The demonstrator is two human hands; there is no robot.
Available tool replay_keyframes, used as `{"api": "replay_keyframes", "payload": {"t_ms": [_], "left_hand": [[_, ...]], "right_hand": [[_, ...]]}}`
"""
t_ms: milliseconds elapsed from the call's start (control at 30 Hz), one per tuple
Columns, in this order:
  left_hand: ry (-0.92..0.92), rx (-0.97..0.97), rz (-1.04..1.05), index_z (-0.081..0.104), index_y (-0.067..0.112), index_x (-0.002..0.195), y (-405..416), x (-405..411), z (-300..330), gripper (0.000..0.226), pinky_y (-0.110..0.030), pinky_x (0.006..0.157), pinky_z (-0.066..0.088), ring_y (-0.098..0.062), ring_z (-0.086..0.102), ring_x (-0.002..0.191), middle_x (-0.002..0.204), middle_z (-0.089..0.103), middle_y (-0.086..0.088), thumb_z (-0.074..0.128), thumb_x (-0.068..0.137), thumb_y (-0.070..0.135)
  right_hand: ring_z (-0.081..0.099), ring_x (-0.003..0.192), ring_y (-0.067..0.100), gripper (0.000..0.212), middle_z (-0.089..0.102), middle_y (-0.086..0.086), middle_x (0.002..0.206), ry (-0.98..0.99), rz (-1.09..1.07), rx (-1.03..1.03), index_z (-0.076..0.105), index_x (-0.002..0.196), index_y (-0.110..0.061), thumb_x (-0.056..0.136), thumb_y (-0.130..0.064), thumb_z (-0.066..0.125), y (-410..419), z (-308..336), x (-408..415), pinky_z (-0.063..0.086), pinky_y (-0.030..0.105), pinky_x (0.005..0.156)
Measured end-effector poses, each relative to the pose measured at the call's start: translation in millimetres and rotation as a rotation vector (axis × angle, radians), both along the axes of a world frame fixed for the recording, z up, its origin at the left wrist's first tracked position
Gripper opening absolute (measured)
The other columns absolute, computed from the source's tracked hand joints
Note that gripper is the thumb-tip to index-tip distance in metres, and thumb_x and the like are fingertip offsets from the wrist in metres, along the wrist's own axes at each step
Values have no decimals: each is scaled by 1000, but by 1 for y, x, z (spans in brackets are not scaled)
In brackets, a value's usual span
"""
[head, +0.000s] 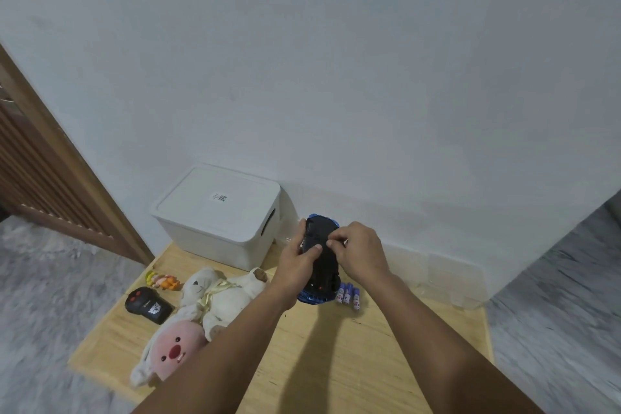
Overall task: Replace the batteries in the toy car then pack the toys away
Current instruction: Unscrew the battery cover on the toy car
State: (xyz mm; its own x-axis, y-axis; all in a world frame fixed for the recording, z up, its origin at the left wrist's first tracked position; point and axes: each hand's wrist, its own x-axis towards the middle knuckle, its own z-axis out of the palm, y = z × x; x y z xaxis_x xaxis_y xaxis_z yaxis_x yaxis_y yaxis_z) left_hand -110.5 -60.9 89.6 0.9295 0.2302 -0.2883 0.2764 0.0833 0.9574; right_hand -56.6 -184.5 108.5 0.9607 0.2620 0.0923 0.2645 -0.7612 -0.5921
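A blue toy car [320, 235] is held upside down above the wooden table [336, 363], its black underside facing me. My left hand [295, 262] grips the car's left side, thumb pressed on the underside. My right hand [359, 252] pinches at the middle of the underside with fingertips; what it pinches is too small to tell. Several purple batteries [349, 296] lie on the table just right of the car's near end. A closed white storage box [218, 215] stands at the back left against the wall.
A black remote control [148, 305], a small orange figurine [163, 281], a white plush bear [218, 296] and a pink plush [171, 349] lie on the table's left side. A clear plastic container [447, 279] sits at the back right. Grey floor surrounds the table.
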Motion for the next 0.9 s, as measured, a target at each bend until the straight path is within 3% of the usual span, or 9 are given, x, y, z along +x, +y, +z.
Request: {"api": "replay_keyframes", "payload": {"t_ms": [67,233,367,467,633,733,833,900], "left_hand": [[-18,29,-12,35,40,145,-1,-2,1,59,-20,80,50,-10,63,98,105,67,7,51,97,10],[-18,80,-18,36,41,144,0,-6,-2,60,-20,81,48,-6,61,96,102,66,11,50,96,8],[4,86,-33,35,38,146,3,-8,-7,60,-25,92,46,-5,60,103,107,65,15,51,96,8],[25,87,-35,39,35,145,5,-10,-12,58,-27,96,46,-8,60,107,114,65,10,51,95,8],[71,95,7,35,33,148,15,-16,-23,59,-33,97,48,-18,58,111,121,62,3,51,95,10],[99,61,38,33,30,149,23,-20,-29,60,-24,75,51,-11,59,97,120,59,-1,51,97,9],[129,26,72,34,30,148,25,-23,-33,58,-20,63,48,-7,57,85,105,59,5,51,97,7],[153,3,89,33,33,148,25,-23,-39,60,-25,67,50,-10,58,85,103,59,8,52,97,8]], "right_hand": [[60,91,20,16,64,1,97,14,-31,-40,75,97,-22,92,-27,60,3,-4,-2,48,31,76],[59,94,26,19,57,3,104,10,-33,-136,62,101,-16,97,-28,47,10,-17,-12,46,35,77],[57,97,32,19,50,7,112,16,12,-232,51,110,-10,100,-22,39,15,-25,-17,40,35,72],[57,90,34,13,46,9,110,56,31,-195,48,107,-10,97,-13,40,17,-30,-20,34,34,66],[54,90,32,13,48,8,107,136,8,-99,49,99,-12,98,-14,36,8,-51,-27,42,37,73],[54,105,34,17,49,12,116,253,42,-267,51,108,-7,97,-8,38,-1,-81,-42,41,38,82],[29,140,39,45,32,19,149,300,146,-442,43,131,0,87,10,42,-11,-112,-63,41,42,98],[41,129,37,43,40,18,142,271,176,-517,45,130,-2,88,8,44,-19,-123,-75,43,39,86]]}}
